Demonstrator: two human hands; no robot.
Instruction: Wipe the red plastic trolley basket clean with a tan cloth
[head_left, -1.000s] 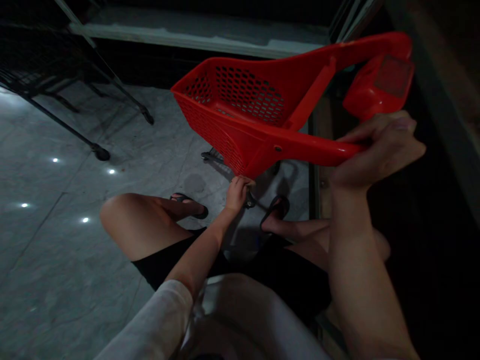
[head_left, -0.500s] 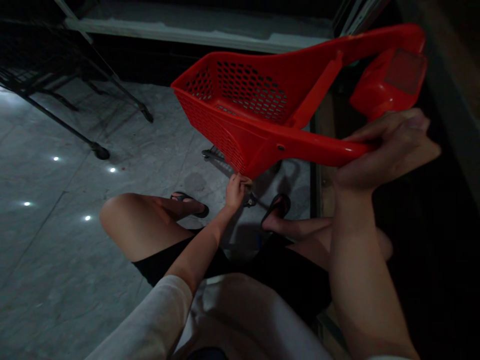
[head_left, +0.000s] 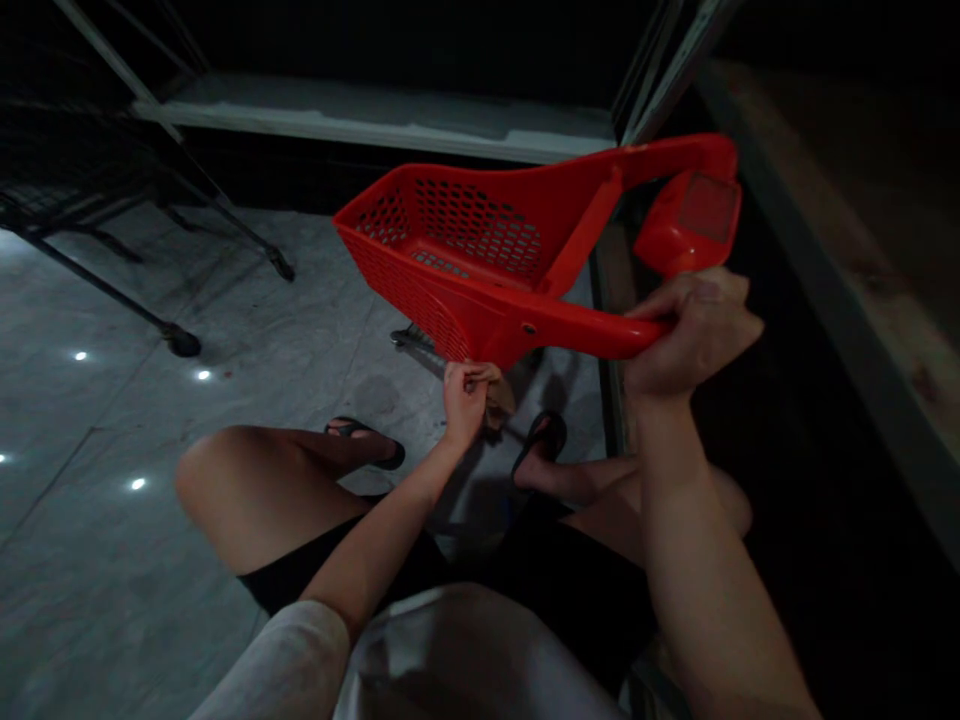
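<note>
right hand (head_left: 696, 325) wraps round the handle (head_left: 585, 331) of the red basket (head_left: 491, 312), right of centre; mid-frame, left hand (head_left: 465, 400) pinches a tan cloth (head_left: 501, 394) below it, best pressed flat

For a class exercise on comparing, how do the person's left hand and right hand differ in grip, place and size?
The left hand holds what looks like a tan cloth by the lower end of the red basket; the right hand is wrapped around the red handle. The left hand is near the middle of the view; the right hand is higher and farther right. The left hand looks smaller, the right hand larger. Both are bare.
</note>
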